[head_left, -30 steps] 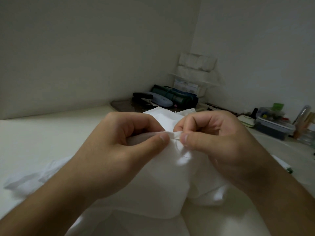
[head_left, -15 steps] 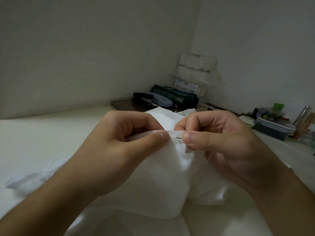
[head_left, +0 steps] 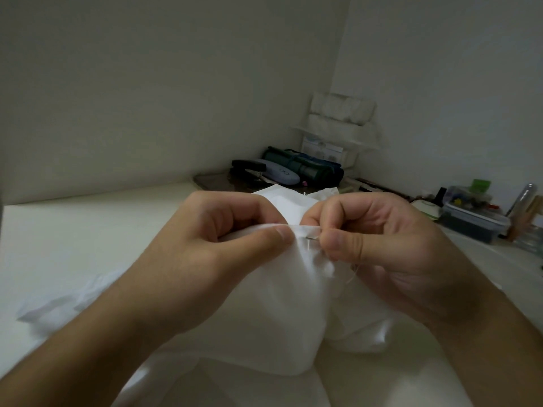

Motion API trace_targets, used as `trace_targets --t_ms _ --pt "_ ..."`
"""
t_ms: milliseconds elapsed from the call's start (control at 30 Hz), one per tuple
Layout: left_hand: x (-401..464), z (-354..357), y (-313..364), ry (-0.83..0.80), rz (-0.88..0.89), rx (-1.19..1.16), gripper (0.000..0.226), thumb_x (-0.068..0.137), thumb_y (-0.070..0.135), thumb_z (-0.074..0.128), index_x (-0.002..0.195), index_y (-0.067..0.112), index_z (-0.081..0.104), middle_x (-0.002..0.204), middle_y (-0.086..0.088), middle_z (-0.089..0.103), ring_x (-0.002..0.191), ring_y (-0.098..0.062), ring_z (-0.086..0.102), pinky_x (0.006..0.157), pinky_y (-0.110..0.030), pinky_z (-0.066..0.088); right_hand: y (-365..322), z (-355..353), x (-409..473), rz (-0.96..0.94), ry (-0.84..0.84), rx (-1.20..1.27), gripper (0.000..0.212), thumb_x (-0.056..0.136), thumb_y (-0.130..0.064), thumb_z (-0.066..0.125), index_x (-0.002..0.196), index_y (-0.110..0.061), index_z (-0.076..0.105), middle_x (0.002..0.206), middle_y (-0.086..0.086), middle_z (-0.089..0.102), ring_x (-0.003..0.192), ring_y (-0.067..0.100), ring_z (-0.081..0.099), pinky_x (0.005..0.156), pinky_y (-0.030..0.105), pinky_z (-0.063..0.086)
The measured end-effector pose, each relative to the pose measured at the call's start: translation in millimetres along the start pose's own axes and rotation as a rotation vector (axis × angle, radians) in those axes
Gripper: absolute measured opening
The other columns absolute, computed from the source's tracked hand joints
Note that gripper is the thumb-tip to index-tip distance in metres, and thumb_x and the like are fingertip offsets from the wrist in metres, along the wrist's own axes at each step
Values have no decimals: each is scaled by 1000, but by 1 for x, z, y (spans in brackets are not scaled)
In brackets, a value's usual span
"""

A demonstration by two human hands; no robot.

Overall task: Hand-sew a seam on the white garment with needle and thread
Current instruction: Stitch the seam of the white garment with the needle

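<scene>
right now i have both hands up over the pale table (head_left: 88, 230) with the white garment (head_left: 279, 312) bunched between them, its loose bulk hanging down toward me and trailing off to the left across the tabletop. my left hand (head_left: 211, 259) grips a folded edge (head_left: 305, 229) of the cloth, thumb pressed on top and fingers curled underneath. that edge runs roughly left to right, from my left thumb straight across to the right hand (head_left: 382, 248), and this is the line the seam follows.

the needle (head_left: 312, 237) shows only as a short dark sliver in the gap between the two thumbs, lying just under the fold and nearly parallel to it, its exposed end aimed at my left thumb. my right hand pinches its other end between thumb and forefinger, other fingers curled. a pale thread (head_left: 351, 274) loops down below the right thumb against the fabric; where it ends i cannot tell.

i judge i am mid-stitch. the right hand is the one on the needle, so the next move is its job: travel along the fold toward the left thumb, which is very near the point.

a clutter of boxes (head_left: 470, 218) and a dark roll (head_left: 305, 168) sits well apart in the far corner.
</scene>
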State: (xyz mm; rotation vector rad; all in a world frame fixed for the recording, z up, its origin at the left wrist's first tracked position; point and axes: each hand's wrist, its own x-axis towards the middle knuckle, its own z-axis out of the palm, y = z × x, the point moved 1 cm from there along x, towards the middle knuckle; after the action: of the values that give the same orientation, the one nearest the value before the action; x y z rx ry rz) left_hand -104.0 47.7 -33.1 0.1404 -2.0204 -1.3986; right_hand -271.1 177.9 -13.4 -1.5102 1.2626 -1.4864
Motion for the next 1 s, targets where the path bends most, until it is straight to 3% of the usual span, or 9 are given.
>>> trace_targets --t_ms 233,533,733,867,1000 --pt "-1 0 1 -31 -2 -15 21 88 30 69 74 16 76 63 1 67 56 -7 59 52 -17 42 3 -2 0 -10 11 -74 12 81 -17 75 76 -8 69 90 15 64 84 25 60 75 30 50" --pt "0 5 -3 -94 -17 -62 22 90 32 70 76 16 76 64 -1 66 58 -8 56 54 -18 42 6 -1 1 -36 17 -41 10 80 -18 76 75 -10 72 88 11 66 85 22 62 77 28 51" --pt "1 8 -8 -83 -48 -81 25 91 37 71 84 14 78 79 -21 72 69 -23 61 65 -41 44 12 5 2 -45 73 -26 13 78 -21 79 70 -14 73 86 10 65 82 20 62 75 25 51" --pt "2 7 -8 -63 -69 -108 25 90 38 69 85 15 77 78 -19 71 67 -20 61 61 -34 45 12 8 5 -68 112 -65 17 80 -26 79 69 -15 71 79 2 60 76 12 57 69 20 48" --pt "3 6 -9 -35 -127 -229 24 89 36 70 83 13 75 78 -19 68 68 -25 58 64 -37 42 9 5 4 -39 116 -111 20 88 -36 71 77 -20 75 82 -1 67 83 14 62 79 29 47"
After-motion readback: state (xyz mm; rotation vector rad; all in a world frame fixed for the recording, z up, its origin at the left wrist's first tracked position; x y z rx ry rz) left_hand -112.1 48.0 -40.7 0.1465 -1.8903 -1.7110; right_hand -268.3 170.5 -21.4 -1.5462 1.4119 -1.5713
